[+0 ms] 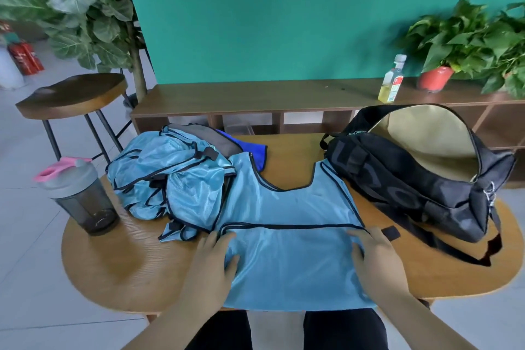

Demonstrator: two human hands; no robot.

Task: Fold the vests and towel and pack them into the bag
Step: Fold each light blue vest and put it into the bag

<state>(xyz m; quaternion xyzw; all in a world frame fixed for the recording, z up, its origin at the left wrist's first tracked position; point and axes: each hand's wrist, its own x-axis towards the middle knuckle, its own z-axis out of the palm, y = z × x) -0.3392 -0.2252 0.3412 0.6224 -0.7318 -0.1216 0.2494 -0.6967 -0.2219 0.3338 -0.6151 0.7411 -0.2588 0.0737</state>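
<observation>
My left hand (211, 261) and right hand (375, 258) lie flat, fingers released, pressing the light-blue vest (284, 264) onto the surface (113, 264). The vest's long axis runs 6 to 12, neckline toward 12, and its side edges lie under my fingers. Crumpled vests (170, 179) heap at 10, and the open bag (412, 173) sits at 2.

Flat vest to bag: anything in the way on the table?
Nothing visible blocks it. Only bare table separates the flat vest from the bag, whose top is unzipped and gaping. The bag's strap trails on the table in front of it. The vest pile sits on the opposite side.
</observation>
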